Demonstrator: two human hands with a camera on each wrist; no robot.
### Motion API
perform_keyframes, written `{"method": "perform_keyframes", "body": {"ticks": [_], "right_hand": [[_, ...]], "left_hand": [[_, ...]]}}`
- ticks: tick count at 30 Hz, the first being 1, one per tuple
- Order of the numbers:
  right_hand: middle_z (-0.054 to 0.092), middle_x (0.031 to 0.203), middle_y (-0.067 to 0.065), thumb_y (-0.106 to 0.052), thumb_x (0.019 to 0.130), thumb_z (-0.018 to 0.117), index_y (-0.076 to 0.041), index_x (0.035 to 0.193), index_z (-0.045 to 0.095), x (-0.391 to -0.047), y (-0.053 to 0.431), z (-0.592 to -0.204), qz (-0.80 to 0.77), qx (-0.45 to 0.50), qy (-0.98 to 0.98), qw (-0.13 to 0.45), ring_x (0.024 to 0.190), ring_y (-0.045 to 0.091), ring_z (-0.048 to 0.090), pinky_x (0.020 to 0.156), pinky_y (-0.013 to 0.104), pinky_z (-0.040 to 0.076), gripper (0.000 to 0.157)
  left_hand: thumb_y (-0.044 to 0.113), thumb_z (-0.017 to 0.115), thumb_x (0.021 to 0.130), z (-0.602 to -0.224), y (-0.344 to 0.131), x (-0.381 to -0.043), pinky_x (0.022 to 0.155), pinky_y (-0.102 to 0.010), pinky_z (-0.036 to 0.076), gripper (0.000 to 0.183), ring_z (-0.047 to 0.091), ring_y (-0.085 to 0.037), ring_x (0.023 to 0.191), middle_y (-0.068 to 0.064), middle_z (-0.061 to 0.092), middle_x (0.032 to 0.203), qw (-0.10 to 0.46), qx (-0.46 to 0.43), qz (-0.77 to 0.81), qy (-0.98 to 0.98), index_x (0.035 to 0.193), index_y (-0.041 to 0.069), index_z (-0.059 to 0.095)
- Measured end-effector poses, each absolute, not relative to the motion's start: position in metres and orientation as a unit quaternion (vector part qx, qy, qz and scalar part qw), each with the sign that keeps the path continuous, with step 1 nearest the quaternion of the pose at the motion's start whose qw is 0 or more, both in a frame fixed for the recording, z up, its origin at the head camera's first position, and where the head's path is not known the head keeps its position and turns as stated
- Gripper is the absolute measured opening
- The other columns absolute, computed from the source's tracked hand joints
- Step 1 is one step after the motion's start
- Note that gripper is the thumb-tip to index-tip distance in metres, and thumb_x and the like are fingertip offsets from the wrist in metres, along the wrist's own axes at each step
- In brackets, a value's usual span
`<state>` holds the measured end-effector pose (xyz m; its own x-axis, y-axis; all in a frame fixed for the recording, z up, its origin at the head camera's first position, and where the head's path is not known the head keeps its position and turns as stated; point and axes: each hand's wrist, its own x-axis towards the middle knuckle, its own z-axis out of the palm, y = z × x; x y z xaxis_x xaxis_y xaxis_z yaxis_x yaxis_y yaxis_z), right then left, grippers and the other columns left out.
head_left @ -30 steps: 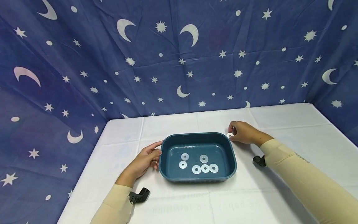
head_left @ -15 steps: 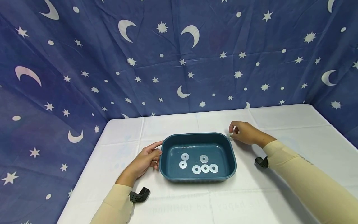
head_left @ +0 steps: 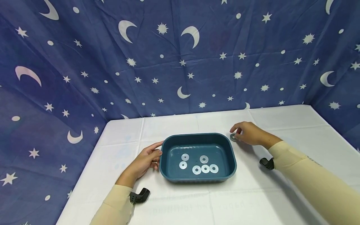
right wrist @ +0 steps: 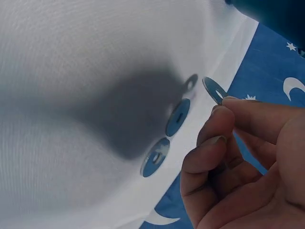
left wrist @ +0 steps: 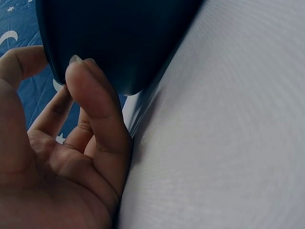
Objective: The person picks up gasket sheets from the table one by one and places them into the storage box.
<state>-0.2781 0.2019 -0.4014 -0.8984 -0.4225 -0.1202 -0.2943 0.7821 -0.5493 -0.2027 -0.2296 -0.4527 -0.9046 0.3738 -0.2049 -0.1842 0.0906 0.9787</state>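
Note:
A dark blue plastic bin [head_left: 198, 180] stands on the white-covered table. My left hand [head_left: 142, 163] holds its left side, thumb at the rim and fingers against the outer wall. Several flat metal washers [head_left: 203, 159] lie on the bin's floor, some touching. Beyond the bin's far right corner my right hand [head_left: 248, 133] pinches one washer [right wrist: 214, 89] between thumb and fingertips. It is held tilted, just above the cloth. Beneath that hand, the right wrist view shows a table washer [right wrist: 178, 118] and another table washer [right wrist: 155, 158]; the head view hides both.
White cloth [head_left: 180, 203] covers the table. A blue curtain [head_left: 157, 72] with moons and stars hangs behind it and along its sides. Each wrist carries a black camera, the left camera [head_left: 140, 196] and the right camera [head_left: 267, 163].
My right hand has shifted slightly right, and the washer in it has turned from bright to dark grey. The left hand and the bin keep their places.

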Motion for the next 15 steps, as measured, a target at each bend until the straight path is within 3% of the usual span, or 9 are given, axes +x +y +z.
{"method": "perform_keyframes", "body": {"ticks": [15], "right_hand": [[0.062, 0.081, 0.005, 0.004, 0.090, 0.062, -0.007, 0.104, 0.073, -0.267, 0.206, -0.377, -0.281, -0.229, 0.931, 0.050, 0.060, 0.014, 0.053, 0.054, 0.026, 0.048, 0.021]], "left_hand": [[0.021, 0.056, 0.101, -0.454, -0.230, -0.203, 0.053, -0.020, 0.051, 0.058, 0.056, -0.008, 0.060, 0.003, 0.058, 0.081, 0.206, 0.068, 0.669, 0.711, 0.154, 0.011, 0.037]]}}
